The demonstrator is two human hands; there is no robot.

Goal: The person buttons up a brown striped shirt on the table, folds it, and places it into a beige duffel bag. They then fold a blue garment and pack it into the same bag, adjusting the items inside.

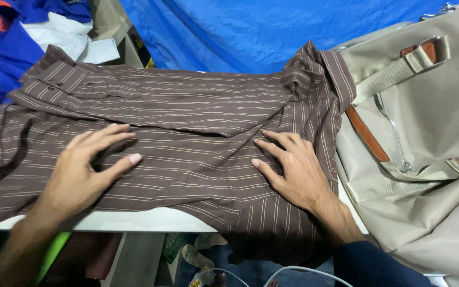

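A brown shirt with thin pale stripes (187, 111) lies spread across a white table (150, 220), collar toward the right and a buttoned cuff at the far left. My left hand (83, 170) rests flat on the shirt's left part, fingers spread. My right hand (293, 167) presses flat on the cloth near the right side, fingers apart and pointing left. Neither hand holds anything. Part of the shirt hangs over the table's near edge.
A large beige bag (431, 154) with tan leather trim and webbing straps sits at the right, touching the shirt's collar end. A blue tarp (240, 26) hangs behind. Blue and white cloths (54, 32) lie at the back left. Cables and clutter show under the table.
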